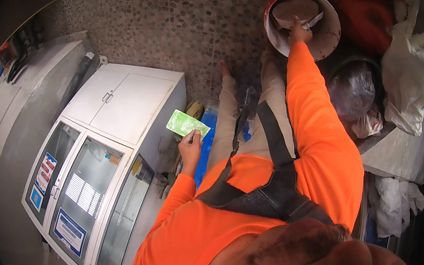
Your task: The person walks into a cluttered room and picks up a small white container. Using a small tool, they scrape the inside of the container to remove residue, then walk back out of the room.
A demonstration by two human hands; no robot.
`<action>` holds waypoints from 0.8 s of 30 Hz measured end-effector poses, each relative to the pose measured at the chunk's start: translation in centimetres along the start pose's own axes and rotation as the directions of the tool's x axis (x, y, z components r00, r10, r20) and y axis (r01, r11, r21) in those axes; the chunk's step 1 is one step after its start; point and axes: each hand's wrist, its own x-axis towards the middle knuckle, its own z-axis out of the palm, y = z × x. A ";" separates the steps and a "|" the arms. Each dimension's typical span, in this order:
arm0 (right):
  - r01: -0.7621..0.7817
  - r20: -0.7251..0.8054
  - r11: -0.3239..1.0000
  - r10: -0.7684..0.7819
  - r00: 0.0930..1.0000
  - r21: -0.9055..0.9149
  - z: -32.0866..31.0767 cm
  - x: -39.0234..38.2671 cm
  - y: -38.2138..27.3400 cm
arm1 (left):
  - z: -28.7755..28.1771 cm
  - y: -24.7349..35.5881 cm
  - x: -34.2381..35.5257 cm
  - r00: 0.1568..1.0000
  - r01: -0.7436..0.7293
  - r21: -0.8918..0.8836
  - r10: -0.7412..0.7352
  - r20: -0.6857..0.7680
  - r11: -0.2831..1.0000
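My left hand [190, 147] pinches the lower corner of a flat green rectangular spreader [184, 123], smeared with white. It is held up beside the white cabinet. On the far right, my outstretched right hand [299, 33] reaches into a red-rimmed bucket [329, 26] whose pale inner wall is stained. Its fingers close round a thin whitish scraper-like piece [312, 21], partly hidden by the hand. Beyond the fingers, a smooth brownish-pink mass [295, 9] shows inside the bucket.
A white cabinet [126, 93] with glass doors stands on the left. The floor [166, 26] is pebble-patterned. Right of the bucket lie an orange-red cloth [362, 11], a clear plastic bag [353, 89] and a white sack [410, 69]. Something blue [205, 144] lies by my left leg.
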 end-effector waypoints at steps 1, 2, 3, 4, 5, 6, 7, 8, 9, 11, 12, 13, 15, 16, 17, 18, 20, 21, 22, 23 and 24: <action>0.016 -0.001 1.000 -0.016 1.000 0.019 -0.1 0.6 0.4 | 0.1 0.1 0.3 1.000 0.013 -0.002 -0.013 0.002 1.000; 0.031 -0.004 0.999 -0.031 0.999 0.034 0.0 1.4 0.5 | 0.2 0.2 0.5 1.000 0.026 -0.003 -0.026 0.005 1.000; 0.043 -0.009 0.998 -0.043 0.999 0.042 0.0 1.8 0.7 | 0.2 0.0 0.4 0.999 0.046 -0.003 -0.046 0.007 0.999; 0.056 -0.014 0.997 -0.055 0.998 0.050 -0.1 2.0 0.9 | 0.2 -0.2 0.5 0.999 0.032 -0.002 -0.032 0.012 0.999; 0.037 0.001 0.998 -0.037 0.999 0.045 -0.2 2.2 1.2 | 0.3 -0.3 0.7 1.000 0.017 -0.002 -0.017 0.017 1.000; 0.025 0.020 0.999 -0.026 0.999 0.041 0.1 2.2 0.9 | 0.6 -0.4 0.9 1.000 0.000 -0.009 0.000 0.022 1.000; 0.013 0.038 0.999 -0.014 0.999 0.037 0.2 2.2 0.6 | 0.9 -0.5 0.7 1.000 -0.028 -0.022 0.028 0.012 0.999; 0.013 0.071 0.999 -0.016 0.997 0.046 -0.5 2.0 0.4 | 1.1 -0.7 0.5 0.998 -0.057 -0.035 0.058 0.002 0.998; 0.010 0.109 0.998 -0.016 0.994 0.059 -1.2 1.0 0.1 | 1.1 -0.6 0.4 0.996 -0.091 -0.046 0.090 -0.014 0.995; 0.015 0.160 0.994 -0.032 0.987 0.104 -1.6 0.6 -0.1 | 0.6 -0.2 0.6 0.988 -0.152 0.086 0.152 0.011 0.985; 0.025 0.167 0.990 -0.048 0.985 0.139 -2.2 0.9 0.4 | 0.3 0.1 0.7 0.982 -0.187 0.153 0.185 0.033 0.970; 0.037 0.174 0.984 -0.067 0.982 0.172 -2.7 1.0 0.8 | 0.2 0.0 0.8 0.974 -0.225 0.146 0.224 0.021 0.963; 0.035 0.228 0.981 -0.079 0.971 0.190 -4.3 0.7 1.4 | 0.2 -0.7 1.2 0.953 -0.299 0.129 0.302 -0.007 0.946; 0.035 0.249 0.978 -0.087 0.965 0.205 -5.1 0.7 2.0 | 0.0 -0.3 1.3 0.960 -0.279 0.093 0.280 0.010 0.956; 0.047 0.288 0.981 -0.101 0.952 0.189 -5.9 1.7 3.0 | -0.1 0.1 1.3 0.967 -0.256 0.053 0.255 0.029 0.965; 0.034 0.314 0.977 -0.101 0.944 0.213 -6.4 1.3 2.9 | 0.0 0.4 1.3 0.972 -0.231 0.014 0.230 0.045 0.973; 0.007 0.369 0.967 -0.104 0.924 0.256 -8.5 -0.8 2.9 | 0.2 1.1 1.1 0.976 -0.208 -0.016 0.208 0.070 0.978; -0.011 0.380 0.969 -0.087 0.921 0.248 -9.6 -1.7 2.6 | 0.2 1.4 1.0 0.976 -0.196 -0.030 0.198 0.088 0.980; -0.030 0.393 0.970 -0.070 0.917 0.241 -10.6 -2.3 2.5 | 0.2 1.6 1.1 0.973 -0.203 -0.050 0.207 0.101 0.978; -0.048 0.407 0.971 -0.052 0.912 0.233 -11.5 -3.0 2.4 | 0.1 1.7 1.2 0.970 -0.208 -0.071 0.215 0.113 0.976; -0.058 0.412 0.972 -0.042 0.910 0.228 -12.3 -3.6 2.2 | 0.2 1.8 1.2 0.967 -0.210 -0.095 0.221 0.125 0.973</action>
